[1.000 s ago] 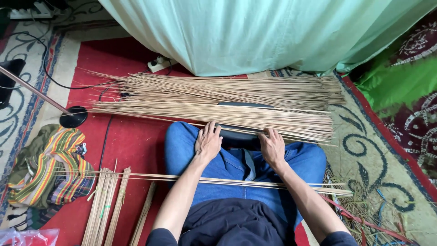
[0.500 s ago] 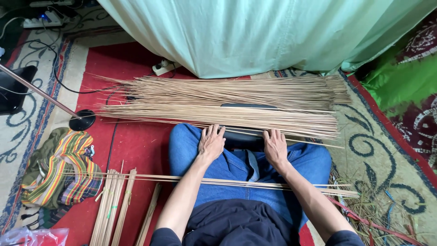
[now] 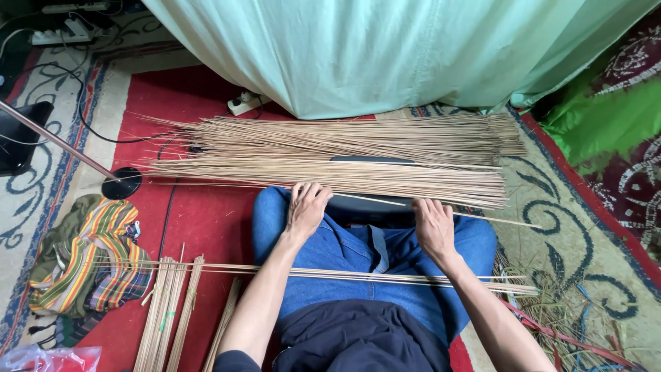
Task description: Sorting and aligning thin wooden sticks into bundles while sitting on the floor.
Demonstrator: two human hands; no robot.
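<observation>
- Hanging at the top, a pale green cloth sheet (image 3: 385, 48) drapes down to the floor behind everything.
- Red patterned carpet (image 3: 200, 220) covers the floor under the person, who sits cross-legged in blue jeans (image 3: 372, 255).
- Long bundle of thin tan sticks (image 3: 358, 158) lies crosswise on the carpet, just beyond the knees and both sets of fingertips; its near edge runs right along them.
- Striped multicoloured cloth (image 3: 89, 255) lies crumpled at the left, well apart from the hands.
- Flat pale strips (image 3: 169, 310) lie beside the left thigh, pointing away from the body.
- A few thin sticks (image 3: 385, 277) rest across the lap, under both forearms.
- Left hand (image 3: 306, 207) rests palm down on the left knee, fingers spread a little, clamped on nothing.
- Right hand (image 3: 434, 227) lies flat on the right knee, fingers loosely apart; one single stick (image 3: 496, 217) passes near its fingertips, possibly touching them, though the view is too coarse to tell.
- White power strip (image 3: 244, 103) sits at the sheet's foot.
- Red-and-clear plastic bag (image 3: 48, 359) shows at the bottom left corner.
</observation>
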